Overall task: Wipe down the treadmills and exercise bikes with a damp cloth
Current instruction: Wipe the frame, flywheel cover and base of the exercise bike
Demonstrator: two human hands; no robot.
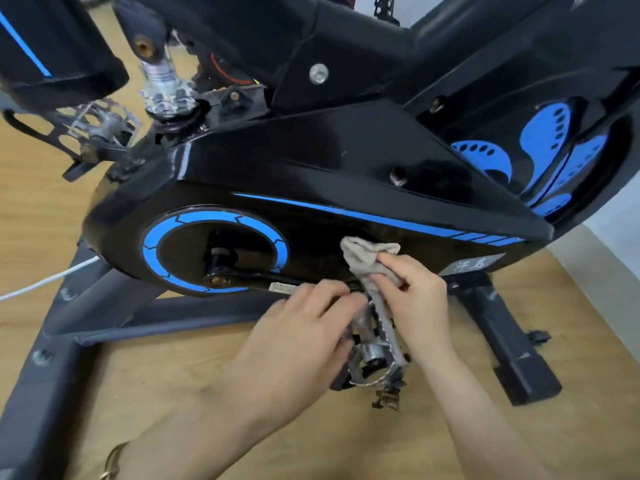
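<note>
Your right fingers (393,268) pinch the cloth (363,256) against the bike (311,161), middle of the frame. Your left fingers (322,294) curl round the pedal (379,341). If it spins, its sharp teeth could nip you.

Left hand (298,337), right hand (415,299) bare; gold bracelet (112,460) at left wrist

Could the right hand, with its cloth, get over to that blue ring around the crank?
Probably yes. The right hand holds the cloth against the same side cover, and the blue ring lies uncovered nearby; only the crank arm crosses its lower part.
</note>
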